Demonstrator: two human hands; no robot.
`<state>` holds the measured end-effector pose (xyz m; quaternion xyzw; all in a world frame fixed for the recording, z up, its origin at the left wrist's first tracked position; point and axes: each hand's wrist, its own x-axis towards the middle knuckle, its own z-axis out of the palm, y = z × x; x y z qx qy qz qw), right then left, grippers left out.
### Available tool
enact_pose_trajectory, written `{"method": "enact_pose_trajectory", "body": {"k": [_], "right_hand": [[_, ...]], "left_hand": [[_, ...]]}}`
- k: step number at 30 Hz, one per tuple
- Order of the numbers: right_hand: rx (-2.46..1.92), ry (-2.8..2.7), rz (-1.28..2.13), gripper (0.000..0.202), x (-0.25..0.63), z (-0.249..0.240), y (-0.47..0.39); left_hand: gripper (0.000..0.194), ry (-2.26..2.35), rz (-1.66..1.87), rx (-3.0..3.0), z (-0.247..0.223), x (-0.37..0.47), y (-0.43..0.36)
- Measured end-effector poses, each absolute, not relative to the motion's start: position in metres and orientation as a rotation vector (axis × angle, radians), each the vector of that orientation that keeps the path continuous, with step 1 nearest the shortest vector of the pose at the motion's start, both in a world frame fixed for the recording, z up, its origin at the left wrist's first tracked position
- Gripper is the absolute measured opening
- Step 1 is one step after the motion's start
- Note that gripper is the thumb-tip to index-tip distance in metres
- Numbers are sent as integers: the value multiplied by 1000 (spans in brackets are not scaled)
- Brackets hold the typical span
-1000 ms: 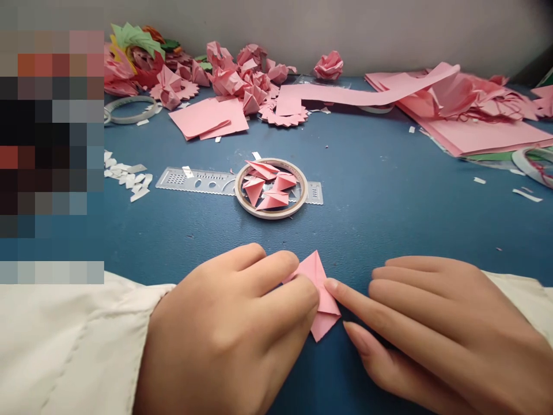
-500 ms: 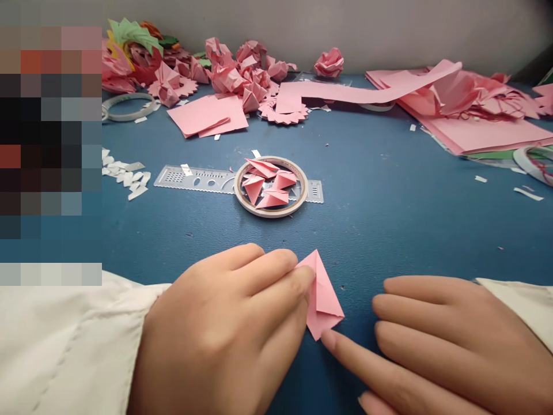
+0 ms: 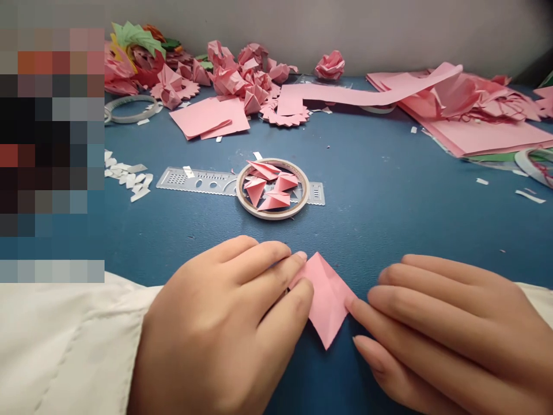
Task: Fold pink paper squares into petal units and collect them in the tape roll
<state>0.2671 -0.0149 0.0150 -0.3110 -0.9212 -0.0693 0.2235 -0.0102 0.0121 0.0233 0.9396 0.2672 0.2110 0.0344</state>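
A small creased square of pink paper (image 3: 327, 300) lies on the blue table with one corner toward me. My left hand (image 3: 224, 323) rests over its left side, the fingers bent together and the fingertips pressing it down. The part under those fingers is hidden. The index fingertip of my right hand (image 3: 449, 334) touches the square's right corner; the thumb is apart and the other fingers are stretched out. Beyond the hands, a roll of tape (image 3: 273, 217) lies flat, with several folded pink pieces (image 3: 276, 200) inside its ring.
A clear stencil ruler (image 3: 173, 178) runs under the tape roll. White scraps (image 3: 140, 187) are at the left. Crumpled pink paper flowers (image 3: 228, 80) and flat pink sheets (image 3: 496, 135) line the back. Another tape ring (image 3: 132, 109) sits at the back left.
The right flap of the pink paper has been opened outward, so the piece looks wider. My right index fingertip has moved from its bottom edge up to its right corner.
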Motion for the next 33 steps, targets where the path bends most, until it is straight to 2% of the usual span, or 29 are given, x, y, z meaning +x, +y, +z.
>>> {"method": "enact_pose_trajectory", "body": {"k": [4, 7, 11, 19, 27, 33], "right_hand": [[-712, -2583, -257, 41, 255, 26, -4], [-664, -2581, -227, 47, 253, 27, -2], [-664, -2629, -151, 45, 255, 22, -2], [-673, -2636, -106, 46, 257, 22, -3], [-684, -2622, -57, 44, 257, 21, -3], [-668, -2634, -52, 41, 257, 21, -2]], "left_hand": [[32, 849, 698, 2867, 17, -7, 10], [32, 856, 806, 2844, 15, -9, 9], [46, 833, 903, 2819, 15, -11, 7], [41, 977, 997, 2925, 9, -12, -12], [38, 866, 850, 3053, 14, -14, -9], [47, 820, 904, 3087, 14, -12, -10]]}}
